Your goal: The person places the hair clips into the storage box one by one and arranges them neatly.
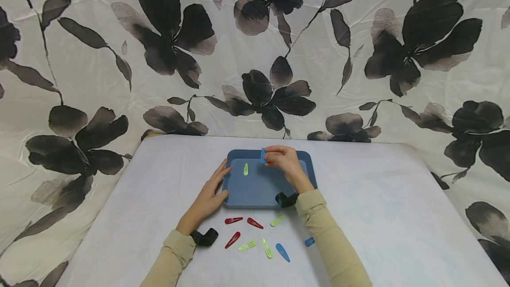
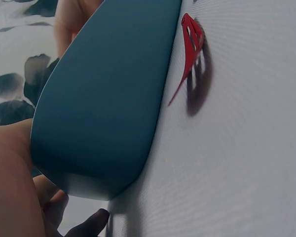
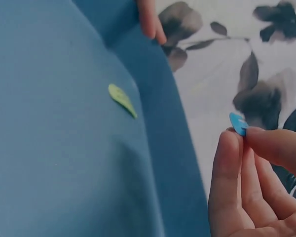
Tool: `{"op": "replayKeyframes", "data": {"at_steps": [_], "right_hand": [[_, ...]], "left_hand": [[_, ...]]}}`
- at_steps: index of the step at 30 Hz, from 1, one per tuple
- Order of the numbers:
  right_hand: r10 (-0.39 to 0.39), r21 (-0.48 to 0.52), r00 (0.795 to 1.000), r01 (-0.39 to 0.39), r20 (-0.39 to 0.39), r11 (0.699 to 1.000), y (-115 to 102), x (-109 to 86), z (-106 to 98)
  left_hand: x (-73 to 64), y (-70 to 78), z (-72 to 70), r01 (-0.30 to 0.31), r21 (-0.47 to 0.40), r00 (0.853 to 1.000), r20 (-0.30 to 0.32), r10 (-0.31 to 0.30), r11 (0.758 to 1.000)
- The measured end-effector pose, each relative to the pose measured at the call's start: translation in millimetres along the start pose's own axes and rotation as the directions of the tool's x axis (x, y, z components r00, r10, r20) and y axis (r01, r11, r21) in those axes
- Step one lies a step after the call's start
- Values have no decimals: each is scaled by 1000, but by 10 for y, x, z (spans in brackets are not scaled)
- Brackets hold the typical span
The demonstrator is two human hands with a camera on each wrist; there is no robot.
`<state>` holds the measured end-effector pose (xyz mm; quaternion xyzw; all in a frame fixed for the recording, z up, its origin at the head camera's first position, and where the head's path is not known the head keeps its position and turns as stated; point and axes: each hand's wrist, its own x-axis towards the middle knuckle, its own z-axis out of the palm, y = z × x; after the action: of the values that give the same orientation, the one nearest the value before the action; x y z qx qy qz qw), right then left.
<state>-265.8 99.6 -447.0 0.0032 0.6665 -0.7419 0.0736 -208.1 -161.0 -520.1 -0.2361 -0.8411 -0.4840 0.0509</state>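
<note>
My right hand [image 1: 282,159] pinches a blue snap hair clip [image 1: 263,155] between thumb and fingertips, over the far part of a blue-grey tray [image 1: 255,205]. In the right wrist view, one end of that blue clip [image 3: 238,123] sticks out above the fingertips. My left hand [image 1: 208,196] rests against the tray's left side, its fingers extended along the rim. Inside the tray, toward its left, lies a light-green hair clip [image 1: 245,169], apart from both hands. The left wrist view shows the tray's wall [image 2: 103,98] beside the left hand.
On the white table [image 1: 378,216], in front of the tray, lie three red clips [image 1: 233,240], several light-green clips [image 1: 267,248] and a blue clip [image 1: 283,252]. Another blue piece [image 1: 309,242] is partly hidden by the right sleeve. Floral cloth [image 1: 259,56] hangs behind.
</note>
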Motion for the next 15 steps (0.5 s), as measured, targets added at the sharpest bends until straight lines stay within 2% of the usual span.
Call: {"op": "replayKeyframes", "data": {"at_steps": [8, 15], "right_hand": [[80, 54, 997, -81, 11, 995, 125, 106, -53], [115, 26, 993, -116, 37, 993, 212, 160, -41]], "left_hand": [[6, -16, 4, 7, 6, 1000, 3, -7, 1000], [3, -20, -4, 5, 9, 1000, 3, -5, 1000]]}}
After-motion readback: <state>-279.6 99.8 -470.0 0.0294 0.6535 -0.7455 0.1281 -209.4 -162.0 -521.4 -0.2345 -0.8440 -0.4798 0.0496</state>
